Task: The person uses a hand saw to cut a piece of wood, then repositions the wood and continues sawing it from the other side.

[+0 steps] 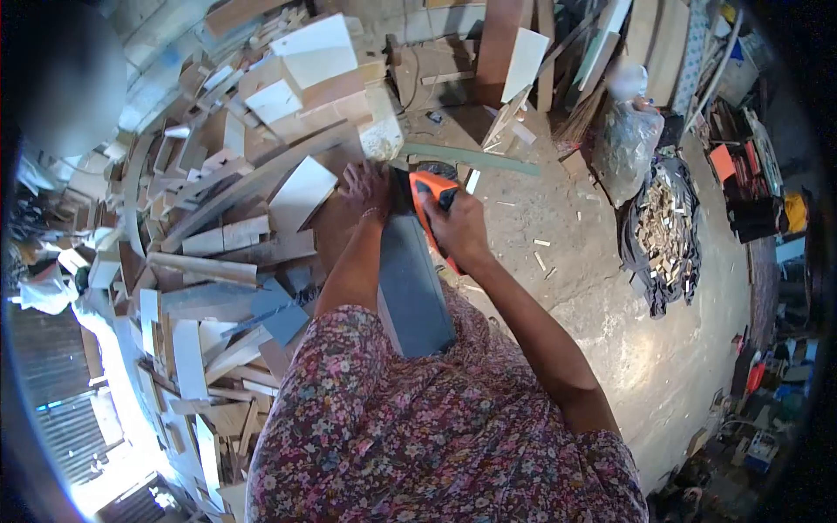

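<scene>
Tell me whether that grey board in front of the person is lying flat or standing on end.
Lying flat: the grey board shows its broad face upward, with the left hand at its far end.

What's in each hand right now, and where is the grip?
Right hand grips the orange-and-black power tool by its rear handle. Left hand presses on the far end of the long grey wooden board; whether its fingers wrap it cannot be told.
</scene>
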`<state>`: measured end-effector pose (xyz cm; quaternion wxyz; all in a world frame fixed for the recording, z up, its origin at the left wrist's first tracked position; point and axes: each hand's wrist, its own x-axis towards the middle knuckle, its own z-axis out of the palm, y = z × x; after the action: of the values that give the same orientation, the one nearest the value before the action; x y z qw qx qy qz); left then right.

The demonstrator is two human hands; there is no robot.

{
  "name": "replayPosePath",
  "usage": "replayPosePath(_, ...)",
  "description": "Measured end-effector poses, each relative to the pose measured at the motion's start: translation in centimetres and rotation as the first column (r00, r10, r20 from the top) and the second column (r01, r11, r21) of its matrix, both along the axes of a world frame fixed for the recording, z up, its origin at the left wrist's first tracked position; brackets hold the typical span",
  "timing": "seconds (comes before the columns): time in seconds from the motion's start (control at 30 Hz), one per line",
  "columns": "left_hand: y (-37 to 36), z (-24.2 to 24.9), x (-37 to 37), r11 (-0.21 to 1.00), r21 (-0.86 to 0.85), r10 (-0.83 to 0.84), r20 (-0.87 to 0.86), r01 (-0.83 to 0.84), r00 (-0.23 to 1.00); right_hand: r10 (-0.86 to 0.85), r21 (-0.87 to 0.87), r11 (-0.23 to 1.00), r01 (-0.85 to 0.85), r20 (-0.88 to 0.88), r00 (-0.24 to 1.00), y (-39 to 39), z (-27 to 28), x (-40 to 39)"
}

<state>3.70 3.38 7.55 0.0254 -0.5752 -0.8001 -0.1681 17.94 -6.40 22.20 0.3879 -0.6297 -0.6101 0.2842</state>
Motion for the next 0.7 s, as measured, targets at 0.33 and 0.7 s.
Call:
replayPosePath(0.33,0.7,-0.5,-0.4,0.993,-0.112,-0.036,0.04,0.041,0.999,-0.006,-0.071,0.997,0.007,0.017,1.0,-1.8,0.4,-1.3)
replayPosePath(0.7,0.9,-2.3,-0.5,0.998,0.04,-0.048,-0.02,0.048,0.999,0.008,-0.071,0.997,-0.011,-0.04,0.999,-3.9,-0.6,-0.6)
